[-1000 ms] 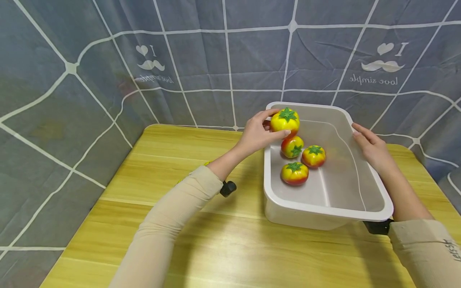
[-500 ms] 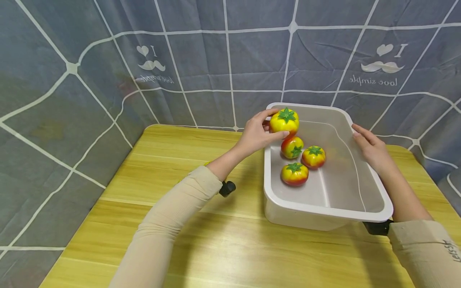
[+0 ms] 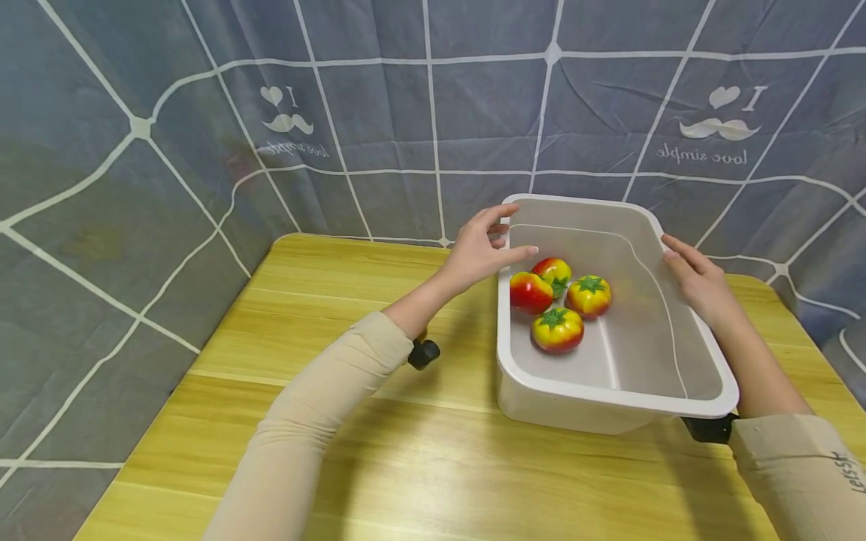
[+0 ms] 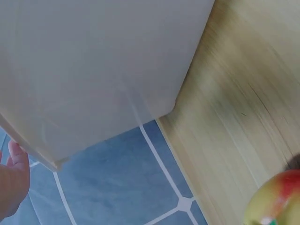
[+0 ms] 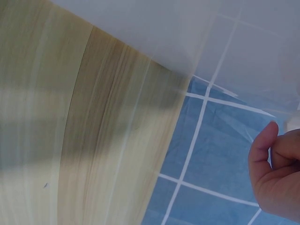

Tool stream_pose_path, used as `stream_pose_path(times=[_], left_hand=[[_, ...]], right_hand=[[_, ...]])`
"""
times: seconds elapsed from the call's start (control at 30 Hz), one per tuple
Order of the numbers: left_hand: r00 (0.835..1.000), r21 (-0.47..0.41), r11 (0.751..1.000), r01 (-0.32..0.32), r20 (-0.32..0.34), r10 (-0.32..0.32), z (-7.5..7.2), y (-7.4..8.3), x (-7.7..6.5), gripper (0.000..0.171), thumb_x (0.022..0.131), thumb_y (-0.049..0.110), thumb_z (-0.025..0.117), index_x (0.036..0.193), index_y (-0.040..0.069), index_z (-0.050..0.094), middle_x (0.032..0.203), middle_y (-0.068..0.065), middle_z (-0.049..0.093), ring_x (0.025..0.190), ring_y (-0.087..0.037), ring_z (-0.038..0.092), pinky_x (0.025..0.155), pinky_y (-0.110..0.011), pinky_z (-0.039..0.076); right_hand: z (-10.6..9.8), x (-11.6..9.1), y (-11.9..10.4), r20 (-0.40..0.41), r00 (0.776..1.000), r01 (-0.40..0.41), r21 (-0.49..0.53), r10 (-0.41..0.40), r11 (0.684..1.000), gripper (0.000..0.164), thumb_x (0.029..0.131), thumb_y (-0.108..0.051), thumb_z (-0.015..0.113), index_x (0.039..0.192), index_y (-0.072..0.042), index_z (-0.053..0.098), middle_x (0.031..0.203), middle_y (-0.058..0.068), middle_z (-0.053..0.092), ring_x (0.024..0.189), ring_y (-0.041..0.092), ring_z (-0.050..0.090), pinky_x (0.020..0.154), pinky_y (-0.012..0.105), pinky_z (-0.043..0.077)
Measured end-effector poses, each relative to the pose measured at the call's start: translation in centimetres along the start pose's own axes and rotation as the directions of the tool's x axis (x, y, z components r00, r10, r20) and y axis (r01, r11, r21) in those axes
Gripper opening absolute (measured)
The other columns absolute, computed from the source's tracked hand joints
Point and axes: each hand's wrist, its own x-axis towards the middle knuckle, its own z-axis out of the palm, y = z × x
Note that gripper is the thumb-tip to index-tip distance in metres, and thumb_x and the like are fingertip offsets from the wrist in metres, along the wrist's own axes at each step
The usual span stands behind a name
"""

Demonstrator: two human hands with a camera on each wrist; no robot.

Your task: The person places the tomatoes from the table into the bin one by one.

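My left hand [image 3: 476, 252] hovers at the left rim of a light grey plastic basin [image 3: 609, 402] in the head view, thumb and fingers parted with nothing between them. Inside, at the left, lie several red-and-yellow toy tomatoes: a mostly red tomato [image 3: 530, 294] against the left wall, and others including a nearer tomato [image 3: 558, 330] with its green leaf top up. My right hand [image 3: 700, 282] rests its extended fingers against the basin's right rim. In the left wrist view another tomato [image 4: 276, 199] shows at the lower right, outside the basin.
The basin stands on a wood-grain table [image 3: 406, 466], toward its right side. A grey-blue curtain [image 3: 487, 113] with white lines hangs behind and at the left. A black strap piece [image 3: 424, 354] sits at the left wrist, and another black piece [image 3: 709, 428] by the right wrist.
The left hand has let go of its tomato, which has dropped to the basin floor by the left wall. The nearest tomato has shifted slightly right. The right hand has stayed put.
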Motion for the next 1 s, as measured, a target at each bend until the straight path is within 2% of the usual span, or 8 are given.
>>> stream_pose_path(times=[0.2, 0.4, 0.57, 0.7, 1.0], left_hand=[[0.999, -0.041, 0.999, 0.018, 0.031, -0.017, -1.0, -0.2, -0.6, 0.065, 0.079, 0.019, 0.075, 0.136, 0.008, 0.046, 0.136, -0.008, 0.046, 0.112, -0.02, 0.053, 0.09, -0.023, 0.046], [0.999, -0.073, 0.997, 0.03, 0.034, -0.028, -2.9, -0.8, -2.0, 0.063, 0.079, 0.016, 0.075, 0.135, 0.008, 0.047, 0.132, -0.007, 0.05, 0.113, -0.02, 0.052, 0.093, -0.026, 0.045], [1.0, -0.091, 0.996, 0.02, 0.016, -0.019, -5.2, -1.1, -3.2, 0.062, 0.079, 0.014, 0.074, 0.135, 0.009, 0.047, 0.13, -0.006, 0.051, 0.113, -0.018, 0.051, 0.095, -0.029, 0.043], [1.0, -0.093, 0.995, 0.023, 0.02, -0.022, -7.3, -1.3, -4.4, 0.062, 0.081, 0.013, 0.073, 0.136, 0.01, 0.045, 0.134, -0.005, 0.049, 0.117, -0.018, 0.048, 0.098, -0.035, 0.041], [0.997, -0.081, 0.995, 0.057, 0.053, -0.053, -11.8, -3.1, -8.5, 0.059, 0.083, 0.007, 0.069, 0.136, 0.005, 0.044, 0.136, -0.008, 0.045, 0.122, -0.021, 0.044, 0.102, -0.038, 0.038]], right_hand=[[-0.1, 0.0, 0.1, 0.005, 1.0, 0.002, 0.001, -0.002, 1.0, 0.055, 0.098, -0.039, 0.037, 0.146, -0.012, 0.029, 0.142, 0.03, 0.028, 0.096, -0.006, 0.043, 0.068, 0.002, 0.036], [-0.1, 0.0, 0.0, 0.011, 1.0, 0.011, -0.008, -0.011, 1.0, 0.056, 0.099, -0.039, 0.036, 0.146, -0.01, 0.028, 0.142, 0.03, 0.028, 0.1, -0.004, 0.044, 0.069, 0.002, 0.035], [-0.1, 0.0, 0.0, 0.024, 1.0, -0.002, 0.005, 0.002, 1.0, 0.057, 0.099, -0.04, 0.036, 0.147, -0.011, 0.026, 0.143, 0.029, 0.027, 0.102, -0.004, 0.044, 0.069, 0.003, 0.037], [-0.1, 0.0, -0.1, 0.02, 1.0, -0.005, 0.005, 0.005, 1.0, 0.057, 0.099, -0.039, 0.036, 0.147, -0.01, 0.026, 0.143, 0.029, 0.027, 0.101, -0.004, 0.045, 0.068, 0.003, 0.037], [-0.2, 0.1, -0.2, 0.025, 1.0, -0.007, -0.004, 0.007, 1.0, 0.058, 0.099, -0.041, 0.036, 0.147, -0.011, 0.026, 0.144, 0.027, 0.027, 0.113, 0.004, 0.044, 0.069, 0.002, 0.036]])
